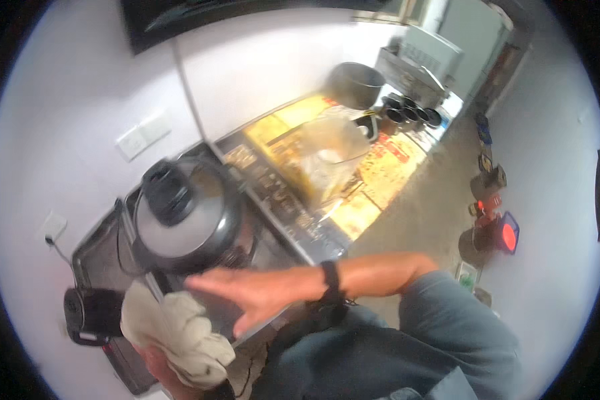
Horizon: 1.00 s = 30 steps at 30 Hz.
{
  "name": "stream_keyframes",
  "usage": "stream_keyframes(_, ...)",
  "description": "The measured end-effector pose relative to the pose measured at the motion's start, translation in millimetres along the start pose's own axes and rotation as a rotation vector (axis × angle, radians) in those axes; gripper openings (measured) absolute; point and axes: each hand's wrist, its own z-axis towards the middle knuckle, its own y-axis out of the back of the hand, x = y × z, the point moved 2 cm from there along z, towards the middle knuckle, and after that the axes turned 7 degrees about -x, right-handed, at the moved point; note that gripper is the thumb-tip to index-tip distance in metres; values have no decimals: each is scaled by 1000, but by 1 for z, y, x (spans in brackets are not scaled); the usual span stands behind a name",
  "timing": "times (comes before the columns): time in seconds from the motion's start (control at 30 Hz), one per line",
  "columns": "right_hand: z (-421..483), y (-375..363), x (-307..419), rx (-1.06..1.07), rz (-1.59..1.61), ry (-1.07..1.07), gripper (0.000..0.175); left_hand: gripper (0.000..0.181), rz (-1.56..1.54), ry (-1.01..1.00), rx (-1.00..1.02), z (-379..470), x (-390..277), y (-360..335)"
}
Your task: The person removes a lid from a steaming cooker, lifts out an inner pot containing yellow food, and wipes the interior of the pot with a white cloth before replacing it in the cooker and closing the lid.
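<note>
My right hand (247, 295), bare with a dark band at the wrist, reaches across the front of an electric pressure cooker (185, 220) with its fingers extended and the thumb apart. Nothing shows in it. At the lower left my left hand (160, 365) grips a bunched, off-white cloth (175, 330), whose folds hide most of the fingers. The cooker's rounded lid, with a black handle on top, is on, and the cooker stands on a dark metal surface. Beside the cloth is a black appliance (92, 315) with a handle.
To the right of the cooker, a clear plastic bag (330, 155) lies on a yellow-patterned counter. Farther back stand a large metal pot (357, 85), several dark cups (405, 115) and a microwave-like white appliance (430, 50). Wall sockets (144, 135) are behind the cooker. Containers (475, 240) line the right wall's floor.
</note>
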Motion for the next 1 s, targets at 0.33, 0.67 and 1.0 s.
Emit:
stream_keyframes(0.33,-140,76,11,-39,758,-132,45,60,785,-161,124,25,105,-122)
stream_keyframes(0.67,-353,190,-49,-940,697,-425,43,77,970,19,469,79,259,-216)
stream_keyframes(1.0,-386,263,-30,-834,-4,-823,47,72,238,656,498,127,392,-239)
